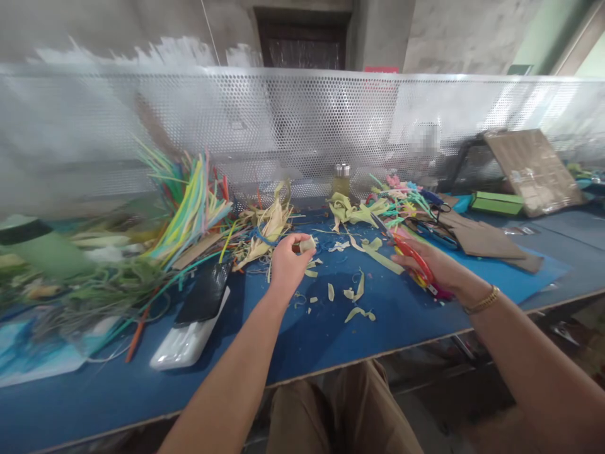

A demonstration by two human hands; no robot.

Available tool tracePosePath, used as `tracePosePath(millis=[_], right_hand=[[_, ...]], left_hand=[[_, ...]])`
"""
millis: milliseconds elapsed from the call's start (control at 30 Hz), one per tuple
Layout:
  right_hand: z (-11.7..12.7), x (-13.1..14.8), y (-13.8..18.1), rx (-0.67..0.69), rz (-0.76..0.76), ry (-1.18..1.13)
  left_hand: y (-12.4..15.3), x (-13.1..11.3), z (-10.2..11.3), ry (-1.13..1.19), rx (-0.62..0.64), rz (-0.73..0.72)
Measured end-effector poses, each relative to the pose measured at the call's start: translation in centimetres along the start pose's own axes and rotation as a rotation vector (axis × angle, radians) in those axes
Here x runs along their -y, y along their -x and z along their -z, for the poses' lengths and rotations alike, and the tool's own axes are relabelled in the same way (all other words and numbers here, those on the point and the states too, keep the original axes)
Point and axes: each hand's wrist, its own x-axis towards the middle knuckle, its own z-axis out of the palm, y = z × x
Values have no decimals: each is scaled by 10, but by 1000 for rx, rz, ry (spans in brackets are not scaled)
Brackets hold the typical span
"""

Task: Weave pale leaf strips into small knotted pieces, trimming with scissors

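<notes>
My left hand [288, 261] is raised over the blue table [331, 340], fingers pinched on a small pale rolled piece [307, 244]. My right hand [437, 265] is wrapped round the red and yellow handles of a pair of scissors [416, 261], whose blades point up and left toward yellow-green strips [359, 211]. Pale cut scraps [357, 296] lie scattered on the table between the two hands. A gold bracelet [482, 301] sits on my right wrist.
A bundle of coloured strips [189, 208] fans out at the left, with dried husk pieces [269, 230] beside it. A black phone on a white case [198, 315] lies near the left. A small jar [341, 180], brown card [486, 243], a green box [496, 203] and a perforated metal screen [302, 120] stand behind.
</notes>
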Motion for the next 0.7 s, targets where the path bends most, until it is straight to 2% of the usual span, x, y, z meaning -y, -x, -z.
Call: tracePosePath(millis=[67,100,167,267,333,533,700], right_hand=[[-16,1,14,121,-17,-205],[-25,3,21,139,4,-247],[-45,9,30,103,110,-176],[-70,23,34,-98,250,122],[-83,33,33,-183,280,248],[-106,48,29,-221,259,287],[-113,50,25,-209,245,270]], left_hand=[[0,-1,-1,37,6,-3],[0,-1,-2,56,10,-4],[1,-1,-3,91,17,-4],[2,-4,-4,155,13,0],[3,-6,-4,197,-4,5],[7,-13,-4,185,-22,-31],[9,-14,-6,208,2,-61]])
